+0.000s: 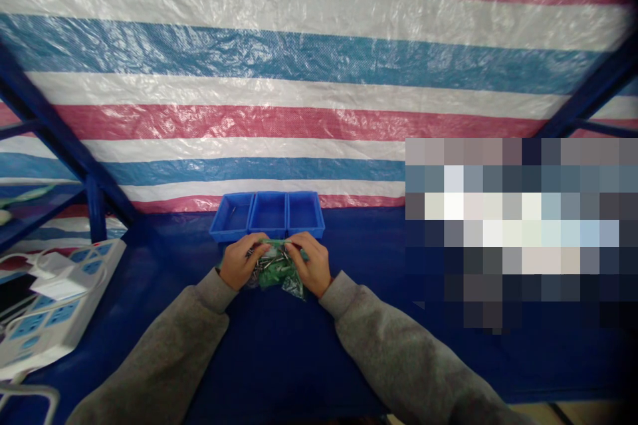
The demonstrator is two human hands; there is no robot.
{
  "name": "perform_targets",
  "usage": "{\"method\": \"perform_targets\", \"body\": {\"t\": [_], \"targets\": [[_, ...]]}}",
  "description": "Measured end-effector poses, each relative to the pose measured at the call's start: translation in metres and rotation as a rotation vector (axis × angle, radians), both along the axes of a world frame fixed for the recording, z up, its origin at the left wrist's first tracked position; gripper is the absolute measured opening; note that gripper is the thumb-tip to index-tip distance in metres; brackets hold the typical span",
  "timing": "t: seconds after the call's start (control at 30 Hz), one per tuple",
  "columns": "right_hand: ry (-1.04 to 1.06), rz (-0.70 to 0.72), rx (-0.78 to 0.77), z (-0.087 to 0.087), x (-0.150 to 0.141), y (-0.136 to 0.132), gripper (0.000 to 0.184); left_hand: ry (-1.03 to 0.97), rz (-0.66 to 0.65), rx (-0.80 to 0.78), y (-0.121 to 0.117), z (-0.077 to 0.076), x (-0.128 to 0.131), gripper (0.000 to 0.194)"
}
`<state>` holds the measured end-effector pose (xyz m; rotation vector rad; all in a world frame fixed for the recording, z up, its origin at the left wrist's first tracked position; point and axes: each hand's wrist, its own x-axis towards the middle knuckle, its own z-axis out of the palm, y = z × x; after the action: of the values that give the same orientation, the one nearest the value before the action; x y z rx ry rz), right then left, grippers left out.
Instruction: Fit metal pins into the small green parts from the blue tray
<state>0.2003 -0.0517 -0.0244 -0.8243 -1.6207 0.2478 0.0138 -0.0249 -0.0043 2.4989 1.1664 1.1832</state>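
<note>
My left hand (245, 260) and my right hand (310, 262) are closed on the two sides of a clear plastic bag with a green edge (277, 271). Thumbs and fingers pinch it near its top. Inside the bag lie shiny metal pieces, perhaps screws, and something green; they are too small to make out exactly. Just beyond my hands stand three joined blue bins (270, 214) in a row. The left bin has a small thin piece in it. My fingertips partly hide the bins' front edge.
A white power strip (62, 305) with a plugged-in white adapter (60, 277) and cables lies at the left on the blue table (279, 358). Blue frame posts (97, 209) flank a striped plastic sheet (299, 119) behind. The right side is pixelated.
</note>
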Motion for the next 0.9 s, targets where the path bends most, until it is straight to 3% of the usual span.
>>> {"method": "perform_targets", "body": {"t": [0.23,0.47,0.73,0.9], "targets": [[0.013,-0.008,-0.023,0.000,0.000,-0.002,0.031,0.003,0.041,-0.029,0.000,0.002,-0.001,0.022],[-0.065,0.005,0.057,-0.005,0.003,0.000,0.038,0.017,0.040,0.066,0.000,0.005,-0.003,0.023],[-0.063,-0.030,0.048,-0.008,0.001,0.002,0.029,-0.002,-0.050,0.042,-0.002,0.008,-0.001,0.025],[-0.062,-0.046,0.007,-0.005,0.002,0.001,0.017,-0.127,-0.093,0.054,-0.003,0.012,-0.003,0.023]]}}
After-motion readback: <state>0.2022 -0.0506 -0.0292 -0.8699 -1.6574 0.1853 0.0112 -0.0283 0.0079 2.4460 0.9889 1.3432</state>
